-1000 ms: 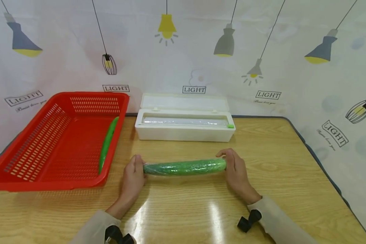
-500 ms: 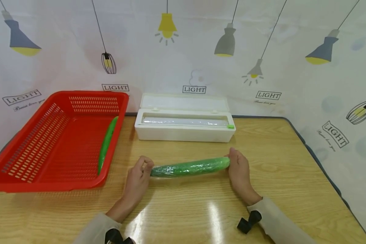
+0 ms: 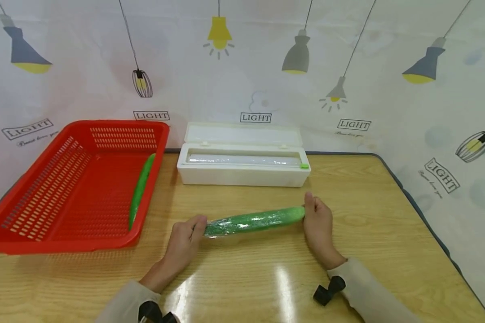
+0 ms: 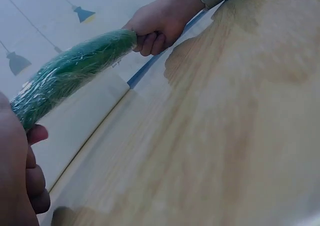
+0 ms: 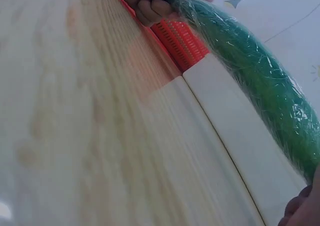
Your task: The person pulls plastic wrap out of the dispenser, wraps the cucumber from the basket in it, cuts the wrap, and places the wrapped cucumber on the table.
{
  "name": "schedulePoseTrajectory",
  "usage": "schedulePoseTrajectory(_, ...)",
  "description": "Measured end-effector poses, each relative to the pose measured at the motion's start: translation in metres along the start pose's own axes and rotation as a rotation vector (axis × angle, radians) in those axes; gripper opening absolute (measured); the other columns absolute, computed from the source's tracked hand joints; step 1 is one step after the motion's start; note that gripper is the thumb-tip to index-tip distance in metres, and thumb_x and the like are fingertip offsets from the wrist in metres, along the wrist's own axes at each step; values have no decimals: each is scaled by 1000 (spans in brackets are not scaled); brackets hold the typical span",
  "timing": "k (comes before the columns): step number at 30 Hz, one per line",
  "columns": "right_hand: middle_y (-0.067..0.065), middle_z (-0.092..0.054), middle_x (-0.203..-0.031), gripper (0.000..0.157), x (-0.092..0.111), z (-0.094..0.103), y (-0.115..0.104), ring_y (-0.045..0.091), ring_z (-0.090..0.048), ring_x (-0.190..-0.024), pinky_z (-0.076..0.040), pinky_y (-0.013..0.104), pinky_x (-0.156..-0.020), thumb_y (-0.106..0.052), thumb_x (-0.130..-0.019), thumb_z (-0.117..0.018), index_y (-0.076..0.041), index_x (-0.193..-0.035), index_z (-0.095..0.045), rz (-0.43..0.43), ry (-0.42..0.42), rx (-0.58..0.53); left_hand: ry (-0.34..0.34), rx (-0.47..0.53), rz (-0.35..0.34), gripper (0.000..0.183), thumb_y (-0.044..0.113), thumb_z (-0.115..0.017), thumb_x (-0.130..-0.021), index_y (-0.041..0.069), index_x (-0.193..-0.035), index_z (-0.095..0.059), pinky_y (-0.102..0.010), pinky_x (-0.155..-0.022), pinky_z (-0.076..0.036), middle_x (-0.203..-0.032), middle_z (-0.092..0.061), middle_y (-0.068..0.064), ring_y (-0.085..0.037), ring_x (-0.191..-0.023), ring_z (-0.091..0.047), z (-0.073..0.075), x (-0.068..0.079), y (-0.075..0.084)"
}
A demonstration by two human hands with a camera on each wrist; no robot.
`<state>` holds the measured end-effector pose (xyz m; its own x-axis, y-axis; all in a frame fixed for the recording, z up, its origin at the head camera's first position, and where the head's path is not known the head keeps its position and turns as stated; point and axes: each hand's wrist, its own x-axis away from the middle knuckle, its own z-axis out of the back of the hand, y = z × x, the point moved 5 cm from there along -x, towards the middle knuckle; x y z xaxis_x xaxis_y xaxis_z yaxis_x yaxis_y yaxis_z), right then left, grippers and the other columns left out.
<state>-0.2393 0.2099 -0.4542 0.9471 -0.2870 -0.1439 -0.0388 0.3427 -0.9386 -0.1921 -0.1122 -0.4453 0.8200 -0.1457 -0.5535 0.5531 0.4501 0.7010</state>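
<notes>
A cucumber (image 3: 253, 222) covered in clear plastic film is held up over the table, its right end a little farther back than its left. My left hand (image 3: 183, 242) grips the darker left end with curled fingers. At the paler right end, my right hand (image 3: 318, 224) holds on, thumb pointing up. Both wrist views show the cucumber (image 4: 75, 68) raised above the wood, with shiny, wrinkled film along its length. The fingers cover both tips.
A red plastic basket (image 3: 93, 244) stands at the left with another cucumber (image 3: 141, 190) along its right wall. Behind my hands, a white cling film box (image 3: 242, 176) has its lid raised, showing the roll (image 3: 242, 160). A printed curtain (image 3: 331, 27) hangs behind the wooden table (image 3: 242, 287).
The cucumber has shifted slightly right and tilted, its right end rising in the head view. My left hand has moved right and rolled over its end; the right hand has moved slightly right.
</notes>
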Motion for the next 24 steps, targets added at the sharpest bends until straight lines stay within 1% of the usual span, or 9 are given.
schedulePoseTrajectory(2, 7, -47, -59, 56, 2, -1, -4, 18, -43, -52, -37, 27, -48, -52, -98, -38, -5, -76, -56, 63, -6, 58, 81, -59, -3, 39, 12, -44, -102, 14, -63, -48, -18, -42, -26, -55, -33, 14, 0, -50, -32, 4, 0, 0)
schedulePoseTrajectory(5, 6, -57, -66, 52, 6, -2, -12, 18, -47, -55, -38, 26, -49, -46, -102, -36, -6, -81, -63, 166, 5, 123, 144, -107, 56, 44, 11, -44, -101, 14, -58, -50, -20, -41, -30, -51, -38, 12, -3, -48, -37, 9, 1, -1)
schedulePoseTrajectory(8, 3, -64, -74, 46, 10, -3, -20, 17, -49, -54, -39, 25, -47, -39, -104, -34, -7, -87, -62, 239, -15, 148, 157, -109, 145, 50, 15, -43, -103, 14, -54, -48, -23, -40, -28, -48, -37, 11, -4, -45, -36, 10, 3, -5)
schedulePoseTrajectory(11, 4, -66, -77, 38, 13, -7, -24, 20, -51, -51, -40, 26, -44, -34, -105, -33, -6, -96, -58, 271, -92, 100, 141, -117, 200, 57, 34, -37, -105, 14, -51, -41, -25, -39, -26, -47, -33, 12, -4, -44, -31, 10, 4, -8)
schedulePoseTrajectory(14, 4, -64, -71, 41, 14, -11, -24, 19, -53, -50, -42, 28, -45, -31, -106, -32, -5, -91, -60, 277, -165, 107, 131, -146, 207, 63, 56, -26, -98, 15, -51, -38, -27, -41, -28, -48, -31, 13, -6, -44, -31, 9, 5, -10)
schedulePoseTrajectory(16, 3, -62, -67, 48, 14, -12, -23, 17, -53, -53, -43, 28, -49, -31, -106, -30, -7, -83, -65, 272, -180, 147, 123, -145, 195, 64, 62, -22, -94, 15, -54, -38, -27, -41, -27, -50, -28, 12, -7, -45, -30, 8, 4, -11)
schedulePoseTrajectory(18, 2, -61, -67, 56, 12, -11, -22, 16, -53, -58, -43, 28, -54, -32, -106, -28, -7, -74, -66, 246, -181, 185, 109, -97, 181, 60, 59, -25, -94, 14, -61, -45, -27, -42, -28, -53, -29, 12, -6, -47, -31, 8, 3, -10)
schedulePoseTrajectory(20, 4, -61, -69, 58, 9, -9, -20, 17, -53, -62, -43, 29, -57, -35, -106, -27, -6, -74, -66, 195, -173, 177, 66, -16, 157, 52, 54, -29, -95, 12, -74, -53, -26, -43, -30, -57, -33, 10, -6, -49, -32, 6, 1, -9)
schedulePoseTrajectory(24, 4, -53, -64, 62, 3, -2, -15, 16, -46, -58, -39, 28, -56, -43, -105, -25, -2, -79, -63, 58, -163, 124, -44, 113, 42, 40, 43, -38, -96, 11, -111, -57, -25, -50, -37, -70, -45, 6, -5, -57, -39, 2, -1, -2)
